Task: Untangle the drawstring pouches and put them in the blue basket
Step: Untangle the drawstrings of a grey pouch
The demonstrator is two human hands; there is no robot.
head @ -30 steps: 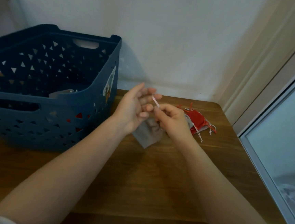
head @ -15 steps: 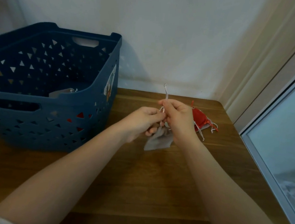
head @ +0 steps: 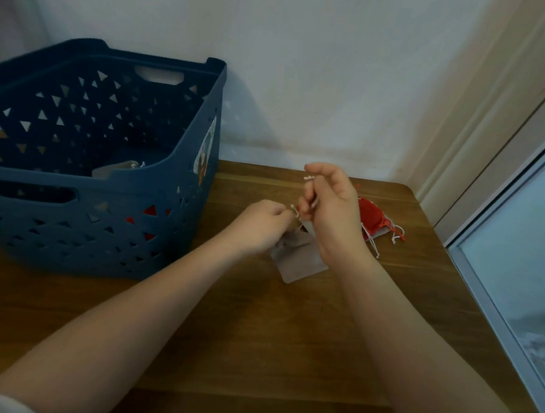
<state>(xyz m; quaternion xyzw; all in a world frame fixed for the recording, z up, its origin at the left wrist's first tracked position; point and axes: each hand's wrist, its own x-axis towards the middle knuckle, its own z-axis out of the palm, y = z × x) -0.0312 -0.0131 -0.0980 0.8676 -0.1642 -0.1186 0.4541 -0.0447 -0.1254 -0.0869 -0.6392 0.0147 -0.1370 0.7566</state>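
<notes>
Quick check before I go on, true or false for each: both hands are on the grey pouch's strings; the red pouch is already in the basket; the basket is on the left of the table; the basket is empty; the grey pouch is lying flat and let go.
1. Both the left hand and the right hand pinch the white drawstring of the grey pouch. True.
2. The red pouch on the table is already in the blue basket. False: it lies on the wood behind the right hand.
3. The basket stands on the left of the table. True.
4. The basket is empty. False: a pale pouch lies inside.
5. The grey pouch lies released. False: it hangs from the held strings.
</notes>
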